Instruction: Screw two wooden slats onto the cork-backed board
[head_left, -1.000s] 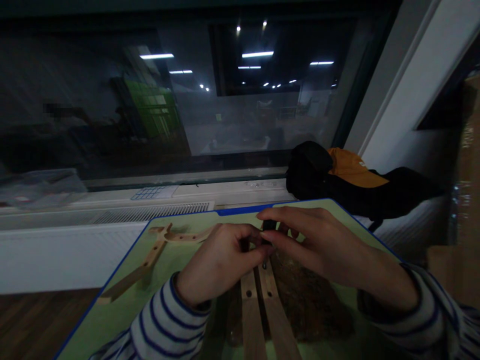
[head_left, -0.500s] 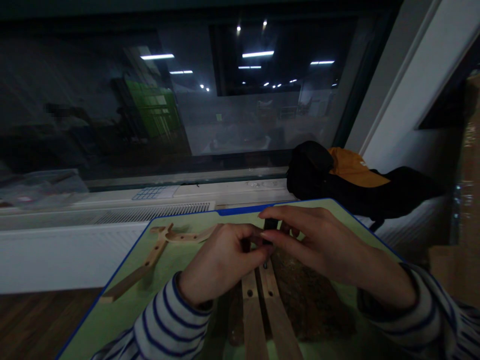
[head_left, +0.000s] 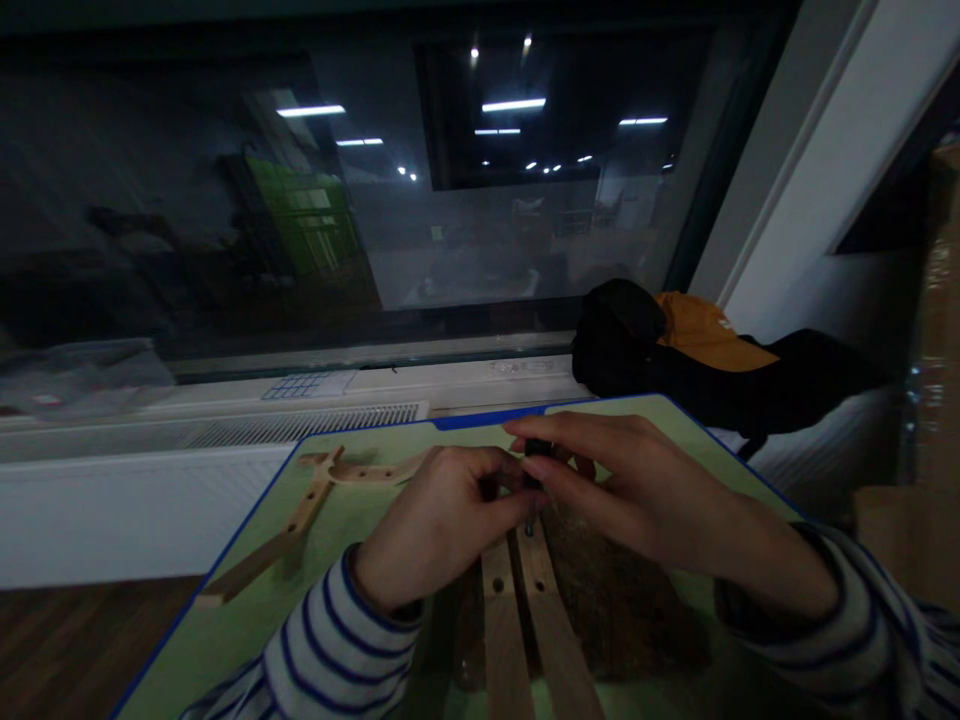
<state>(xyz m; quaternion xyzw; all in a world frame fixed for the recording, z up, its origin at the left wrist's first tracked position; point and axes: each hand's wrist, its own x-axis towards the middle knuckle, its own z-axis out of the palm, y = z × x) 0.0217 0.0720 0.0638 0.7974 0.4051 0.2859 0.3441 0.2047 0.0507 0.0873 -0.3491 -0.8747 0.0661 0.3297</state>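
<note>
Right hand pinches a dark handle between thumb and index fingertip. Left hand is curled in just below, fingertips close together; whether it grips the handle, the metal shaft or the wood is hidden, so cannot tell. Shaft shows under the fingers, at the far part of the right-hand of 2 wooden strips; whether it is seated in a hole is unclear. Strips lie side by side, a narrow gap between, over a brown glossy slab on the green table. A jointed wooden frame lies to the left. Risks, judged: the slab may be uneven, letting a strip rock and tilt the shaft; a light 2-digit pinch could slip under twisting; dim light and overlapping fingers could mask misalignment.
</note>
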